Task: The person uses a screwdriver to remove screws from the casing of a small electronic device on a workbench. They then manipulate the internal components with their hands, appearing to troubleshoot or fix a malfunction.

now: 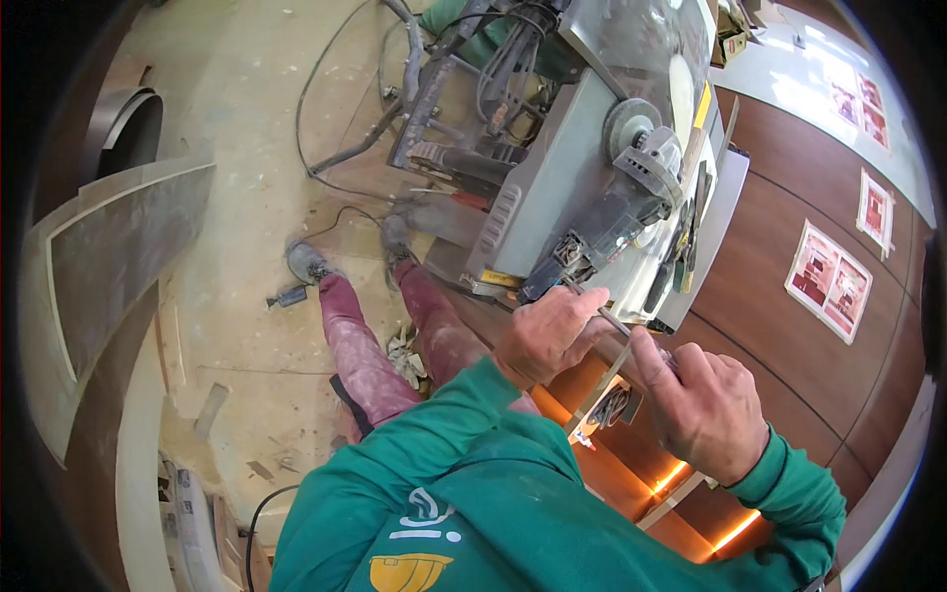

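An angle grinder with a round disc lies on a grey sheet-metal surface just beyond my hands. Its rear end, where inner parts seem exposed, is closest to me. My left hand is closed beside that end, with thumb and fingers around a thin metal rod. My right hand is closed on the rod's nearer end, index finger laid along it. The rod's ends are mostly hidden by my fingers, so its exact kind does not show. Several hand tools lie to the right of the grinder.
Cables and a dusty metal frame stand at the far side. A curved panel leans at left. Near my shoes lies a small dark block. Brown wall panels with taped pictures are at right, above lit shelves.
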`<state>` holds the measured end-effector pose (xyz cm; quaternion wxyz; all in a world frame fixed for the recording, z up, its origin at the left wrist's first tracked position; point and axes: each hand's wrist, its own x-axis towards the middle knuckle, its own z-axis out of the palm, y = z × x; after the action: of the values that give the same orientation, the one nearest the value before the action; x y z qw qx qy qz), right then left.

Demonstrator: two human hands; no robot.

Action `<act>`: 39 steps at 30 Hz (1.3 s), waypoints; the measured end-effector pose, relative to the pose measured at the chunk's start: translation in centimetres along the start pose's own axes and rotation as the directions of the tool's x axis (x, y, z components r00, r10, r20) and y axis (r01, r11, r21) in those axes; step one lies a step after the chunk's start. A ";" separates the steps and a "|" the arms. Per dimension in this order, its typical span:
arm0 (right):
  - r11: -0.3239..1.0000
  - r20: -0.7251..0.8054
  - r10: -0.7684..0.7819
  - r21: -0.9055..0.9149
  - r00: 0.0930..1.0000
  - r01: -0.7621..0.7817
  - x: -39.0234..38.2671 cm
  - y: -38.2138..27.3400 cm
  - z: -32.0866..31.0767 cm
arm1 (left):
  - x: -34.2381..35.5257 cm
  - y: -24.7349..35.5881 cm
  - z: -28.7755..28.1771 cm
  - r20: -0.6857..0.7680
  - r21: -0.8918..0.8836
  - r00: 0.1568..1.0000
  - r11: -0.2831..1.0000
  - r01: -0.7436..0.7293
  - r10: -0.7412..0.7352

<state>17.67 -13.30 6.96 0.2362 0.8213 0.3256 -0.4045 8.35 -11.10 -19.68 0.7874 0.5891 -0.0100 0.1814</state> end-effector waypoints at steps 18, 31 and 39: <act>0.937 0.088 0.173 0.293 0.981 -0.191 -0.1 -0.2 0.4 | 0.1 0.1 -0.9 0.135 0.030 0.990 0.999 0.033 -0.036; 0.584 0.079 0.409 0.743 0.909 -0.327 0.1 -0.3 1.7 | 0.4 0.2 -1.0 0.142 0.029 0.989 0.999 0.032 -0.036; 0.203 0.317 0.465 0.871 0.827 -0.448 0.0 0.0 1.2 | -0.4 -0.1 -0.2 0.048 0.077 0.999 0.997 -0.030 0.026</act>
<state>17.00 -14.08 6.32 -0.1590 0.8678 -0.2133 -0.4196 7.99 -11.04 -19.93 0.7607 0.6232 -0.0296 0.1790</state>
